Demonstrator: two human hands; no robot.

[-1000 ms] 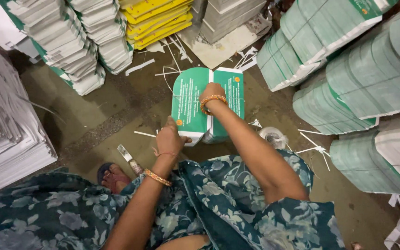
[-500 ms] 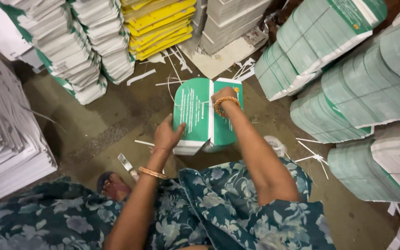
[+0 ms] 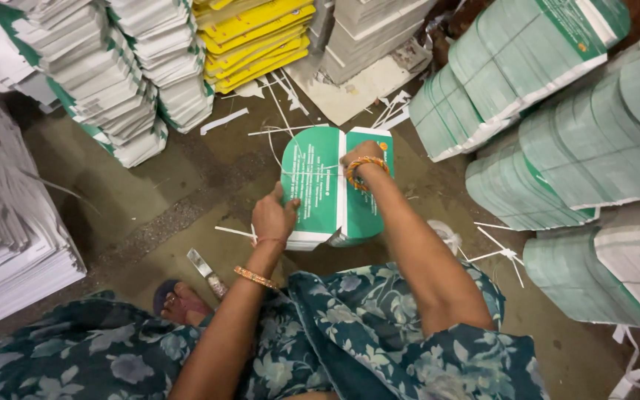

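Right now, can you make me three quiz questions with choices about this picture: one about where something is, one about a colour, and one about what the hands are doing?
1. Where does the knife lie?
A. on the floor beside the foot
B. on the yellow stacks
C. on top of the bundle

2. What colour is the bundle's cover?
A. red
B. green
C. black

3. What are the hands doing?
A. hanging free
B. both on the bundle
C. holding the knife

Answers:
1 A, it lies on the floor next to the foot.
2 B, green with white edges.
3 B, left hand at the near edge, right hand on top.
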